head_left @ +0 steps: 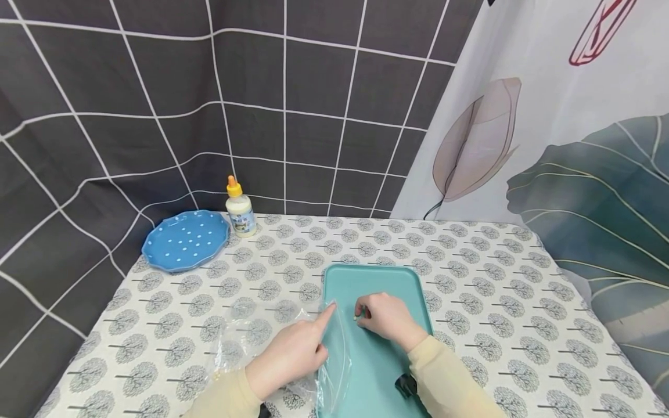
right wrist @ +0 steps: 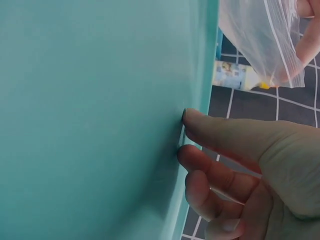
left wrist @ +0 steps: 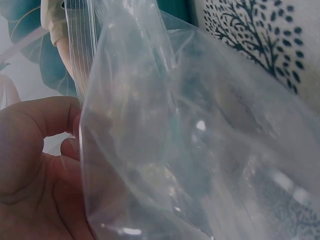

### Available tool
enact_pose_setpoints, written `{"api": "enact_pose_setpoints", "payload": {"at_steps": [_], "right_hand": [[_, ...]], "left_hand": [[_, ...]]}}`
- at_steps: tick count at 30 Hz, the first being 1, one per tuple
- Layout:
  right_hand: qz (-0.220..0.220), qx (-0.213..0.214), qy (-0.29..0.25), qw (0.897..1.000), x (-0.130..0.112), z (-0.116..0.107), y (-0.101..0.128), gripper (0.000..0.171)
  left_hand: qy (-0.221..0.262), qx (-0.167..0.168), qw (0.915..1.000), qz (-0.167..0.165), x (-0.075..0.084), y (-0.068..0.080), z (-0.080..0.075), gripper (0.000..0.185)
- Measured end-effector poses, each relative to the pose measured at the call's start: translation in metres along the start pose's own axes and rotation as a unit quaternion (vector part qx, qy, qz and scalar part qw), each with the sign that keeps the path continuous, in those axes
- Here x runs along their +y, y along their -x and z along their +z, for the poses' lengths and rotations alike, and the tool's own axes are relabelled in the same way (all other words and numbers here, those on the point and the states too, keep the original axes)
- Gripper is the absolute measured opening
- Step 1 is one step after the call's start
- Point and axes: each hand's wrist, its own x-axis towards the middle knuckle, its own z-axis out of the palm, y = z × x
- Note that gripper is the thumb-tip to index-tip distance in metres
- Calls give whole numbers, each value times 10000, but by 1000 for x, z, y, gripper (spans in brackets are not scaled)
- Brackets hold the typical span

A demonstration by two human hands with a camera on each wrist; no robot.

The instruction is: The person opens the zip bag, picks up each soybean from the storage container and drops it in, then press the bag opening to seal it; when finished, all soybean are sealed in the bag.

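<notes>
Head view: right hand [head_left: 387, 318] hides a tiny item on tray [head_left: 397, 278]

Clear plastic zip bag [head_left: 292, 337]: thin, crinkled, see-through, zip ridges along its mouth. Lies half on the patterned tablecloth, its right edge lifted over the left rim of the tray. Held up from the left side, mouth facing right; the left wrist view shows its film [left wrist: 200, 140] bulging open.

Small pale item [head_left: 356, 317]: tiny, light yellowish, pinched over the tray [head_left: 381, 284], just right of the bag's mouth. Shape too small to tell.

Tray: teal, rectangular, rounded corners, flat on the table.
</notes>
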Motion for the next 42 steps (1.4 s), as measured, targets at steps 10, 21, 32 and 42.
{"api": "enact_pose_setpoints", "payload": {"at_steps": [10,21,32,42], "right_hand": [[-117,-96,59,9999,-3,0,-4,10],[-230,105,-101,9996,-6,-5,2,12],[-1080,368,-1106,9873,-30,-26,34,5],[-1344,292,-710,9880,-42,-16,40,7]], "left_hand": [[-32,35,10000,74,1,0,0,74],[50,-20,10000,28,2,0,0,75],[162,-48,9998,-96,2,0,-1,75],[189,-71,9996,-174,1,1,1,76]]}}
